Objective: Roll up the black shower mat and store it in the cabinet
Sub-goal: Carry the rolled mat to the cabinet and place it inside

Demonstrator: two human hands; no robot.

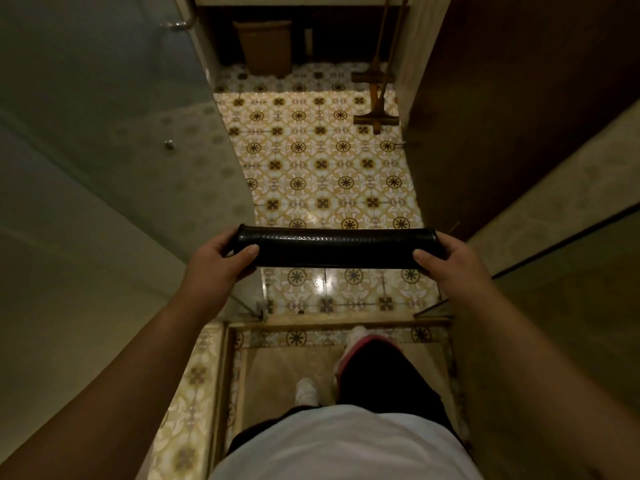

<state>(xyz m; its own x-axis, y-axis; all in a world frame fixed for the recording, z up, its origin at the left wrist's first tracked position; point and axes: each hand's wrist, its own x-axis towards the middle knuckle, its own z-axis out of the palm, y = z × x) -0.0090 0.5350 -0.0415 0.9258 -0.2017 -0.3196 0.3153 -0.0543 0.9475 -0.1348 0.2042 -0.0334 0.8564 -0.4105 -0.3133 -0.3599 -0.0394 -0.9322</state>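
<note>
The black shower mat (334,247) is rolled into a tight tube and held level in front of me, above the patterned floor tiles. My left hand (216,259) grips its left end, thumb on top. My right hand (450,259) grips its right end the same way. Both arms reach forward from the bottom corners of the view. No cabinet is clearly in sight; a dark wooden panel (502,98) stands at the right.
A glass shower door (104,133) stands at my left and a glass panel (561,271) at my right. I stand inside the shower at its raised sill (339,320). Far ahead sit a brown bin (265,46) and two long-handled floor wipers (375,98).
</note>
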